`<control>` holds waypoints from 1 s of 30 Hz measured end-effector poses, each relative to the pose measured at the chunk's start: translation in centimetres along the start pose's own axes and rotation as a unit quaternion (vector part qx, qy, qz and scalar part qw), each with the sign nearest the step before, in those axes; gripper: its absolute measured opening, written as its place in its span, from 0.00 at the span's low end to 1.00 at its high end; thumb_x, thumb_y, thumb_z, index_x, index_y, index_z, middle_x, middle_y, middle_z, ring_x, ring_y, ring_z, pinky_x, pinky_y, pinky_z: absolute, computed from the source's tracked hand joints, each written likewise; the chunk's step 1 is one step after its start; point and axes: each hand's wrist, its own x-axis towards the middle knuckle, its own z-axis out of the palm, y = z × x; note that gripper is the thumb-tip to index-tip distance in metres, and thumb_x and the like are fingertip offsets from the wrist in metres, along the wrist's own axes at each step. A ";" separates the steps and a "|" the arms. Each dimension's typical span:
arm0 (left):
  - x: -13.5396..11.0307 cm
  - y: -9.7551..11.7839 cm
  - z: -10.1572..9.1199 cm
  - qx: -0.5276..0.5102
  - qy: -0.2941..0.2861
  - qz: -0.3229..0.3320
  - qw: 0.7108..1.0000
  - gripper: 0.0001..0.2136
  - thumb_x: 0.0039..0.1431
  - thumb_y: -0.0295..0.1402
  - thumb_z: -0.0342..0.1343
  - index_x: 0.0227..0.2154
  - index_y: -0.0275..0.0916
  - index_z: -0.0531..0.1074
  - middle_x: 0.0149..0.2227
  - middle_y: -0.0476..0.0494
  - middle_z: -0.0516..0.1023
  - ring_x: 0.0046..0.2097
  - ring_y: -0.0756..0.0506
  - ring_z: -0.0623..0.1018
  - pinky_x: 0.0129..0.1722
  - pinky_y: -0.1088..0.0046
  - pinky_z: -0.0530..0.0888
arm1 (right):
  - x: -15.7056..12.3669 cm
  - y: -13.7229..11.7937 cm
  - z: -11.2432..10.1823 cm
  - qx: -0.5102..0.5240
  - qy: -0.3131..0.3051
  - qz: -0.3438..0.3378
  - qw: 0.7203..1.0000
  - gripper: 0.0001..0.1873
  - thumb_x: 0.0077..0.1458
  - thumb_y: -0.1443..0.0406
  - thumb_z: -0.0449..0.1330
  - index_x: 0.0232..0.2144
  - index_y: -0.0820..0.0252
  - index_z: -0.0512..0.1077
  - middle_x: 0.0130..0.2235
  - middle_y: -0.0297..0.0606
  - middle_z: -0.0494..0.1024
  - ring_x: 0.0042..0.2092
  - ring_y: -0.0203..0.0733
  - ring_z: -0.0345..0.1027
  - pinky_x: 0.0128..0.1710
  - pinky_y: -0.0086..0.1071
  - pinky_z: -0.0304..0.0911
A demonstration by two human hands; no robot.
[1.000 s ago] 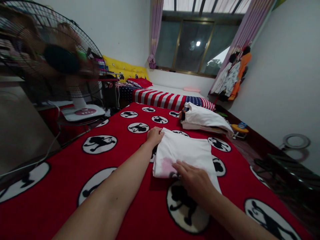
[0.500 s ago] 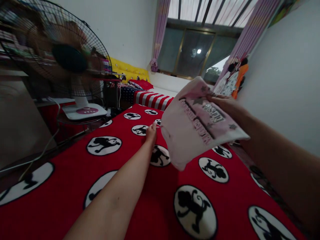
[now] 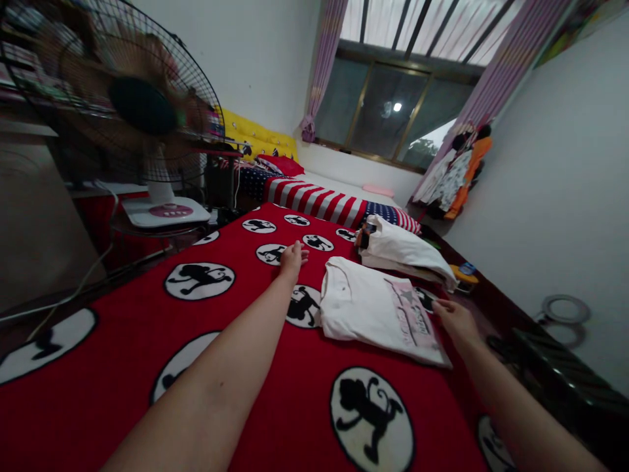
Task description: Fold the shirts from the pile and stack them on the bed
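Note:
A folded white T-shirt with a pink print lies on the red blanket that has black monkey circles. My right hand rests at the shirt's right edge, fingers touching the fabric; whether it pinches the edge I cannot make out. My left hand lies flat on the blanket just left of the shirt, fingers stretched out, holding nothing.
A pile of folded white clothes sits beyond the shirt. A spinning standing fan is at the left. A striped bed cover lies further back, with hanging clothes by the window. A dark rack stands at the right.
My right hand lifted the folded shirt, flipped it over in the air, and laid it down print side up, further right. My left hand let go and stayed on the blanket.

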 end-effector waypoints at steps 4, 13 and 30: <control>0.1 -0.7 0.0 0.038 -0.013 0.030 0.999 0.16 0.66 0.36 0.42 0.42 0.31 0.71 0.37 0.35 0.80 0.35 0.49 0.80 0.34 0.77 0.76 | -2.1 1.2 1.3 0.014 0.072 -0.046 0.996 0.22 0.50 0.59 0.52 0.43 0.67 0.74 0.45 0.53 0.78 0.46 0.51 0.71 0.49 0.43 0.64; -0.7 -1.4 0.1 0.215 -0.058 0.142 0.964 0.12 0.60 0.36 0.50 0.39 0.36 0.75 0.34 0.40 0.81 0.38 0.44 0.80 0.44 0.67 0.75 | -3.8 1.2 2.2 -0.189 0.020 -0.053 0.980 0.31 0.59 0.50 0.46 0.51 0.67 0.71 0.56 0.56 0.68 0.57 0.59 0.61 0.53 0.50 0.57; -1.3 -1.0 0.4 0.346 -0.073 0.179 0.918 0.12 0.58 0.34 0.51 0.42 0.38 0.76 0.42 0.39 0.81 0.44 0.42 0.79 0.47 0.67 0.73 | -6.4 -2.1 1.1 -0.104 -0.104 -0.028 0.989 0.27 0.57 0.49 0.50 0.53 0.57 0.62 0.38 0.46 0.80 0.39 0.57 0.76 0.35 0.39 0.64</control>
